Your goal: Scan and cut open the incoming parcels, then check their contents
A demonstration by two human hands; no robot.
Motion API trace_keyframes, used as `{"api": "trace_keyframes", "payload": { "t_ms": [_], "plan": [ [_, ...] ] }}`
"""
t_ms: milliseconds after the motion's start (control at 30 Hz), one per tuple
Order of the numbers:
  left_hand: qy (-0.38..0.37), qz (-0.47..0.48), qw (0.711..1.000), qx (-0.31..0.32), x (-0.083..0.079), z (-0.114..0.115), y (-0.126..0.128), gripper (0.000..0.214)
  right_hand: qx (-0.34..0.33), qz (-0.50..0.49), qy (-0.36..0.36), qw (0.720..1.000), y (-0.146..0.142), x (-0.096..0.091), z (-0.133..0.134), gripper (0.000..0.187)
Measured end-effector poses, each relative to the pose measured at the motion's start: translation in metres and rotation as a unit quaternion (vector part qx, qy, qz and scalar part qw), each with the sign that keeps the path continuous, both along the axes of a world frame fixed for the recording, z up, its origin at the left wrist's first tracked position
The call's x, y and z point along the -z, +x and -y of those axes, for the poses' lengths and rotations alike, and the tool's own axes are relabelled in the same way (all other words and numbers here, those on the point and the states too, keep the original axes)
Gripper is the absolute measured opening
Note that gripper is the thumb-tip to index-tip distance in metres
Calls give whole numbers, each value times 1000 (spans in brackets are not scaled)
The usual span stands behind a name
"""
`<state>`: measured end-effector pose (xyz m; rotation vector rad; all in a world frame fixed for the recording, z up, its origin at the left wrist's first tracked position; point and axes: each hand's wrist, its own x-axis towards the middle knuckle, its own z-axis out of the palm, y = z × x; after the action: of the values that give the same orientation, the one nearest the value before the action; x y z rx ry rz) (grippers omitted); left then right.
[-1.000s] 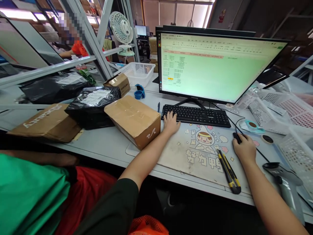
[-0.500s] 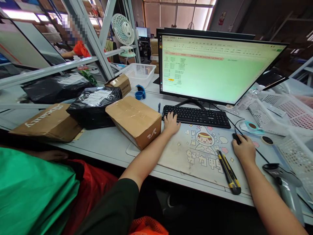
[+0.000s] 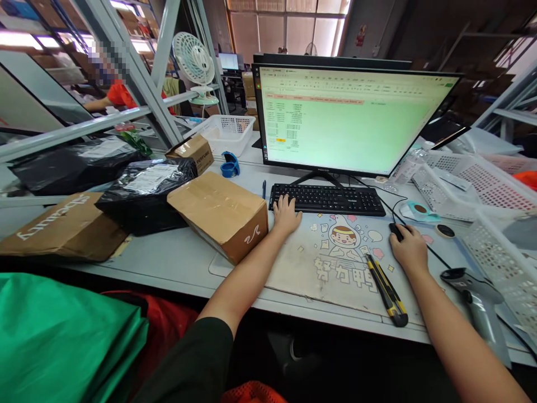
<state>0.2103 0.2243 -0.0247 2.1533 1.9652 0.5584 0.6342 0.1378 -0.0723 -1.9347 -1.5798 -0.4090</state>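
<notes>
My left hand rests on the left end of the black keyboard, palm down with its fingers stretched out over the keys. My right hand is wrapped over a black computer mouse on the printed desk mat. Behind the keyboard stands a monitor with a spreadsheet on its screen. A brown cardboard box sits against my left forearm. Between my arms lies a yellow and black utility knife. To the right of my right forearm is a grey barcode scanner.
Left of the box are a black plastic parcel and another carton. A small perfume box, blue tape dispenser and white basket stand behind. More white baskets line the right side. A person's orange sleeve shows at far left.
The view has shifted slightly, so the desk things sit further left in the picture. My left hand stays on the keyboard and my right hand on the mouse.
</notes>
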Motion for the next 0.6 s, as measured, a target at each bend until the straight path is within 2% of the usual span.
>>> {"api": "trace_keyframes", "payload": {
  "t_ms": [600],
  "plan": [
    [16,9,1000,-12,-2,1,0,68,2,-7,-5,1000,-2,-6,3,57]
  ]
}}
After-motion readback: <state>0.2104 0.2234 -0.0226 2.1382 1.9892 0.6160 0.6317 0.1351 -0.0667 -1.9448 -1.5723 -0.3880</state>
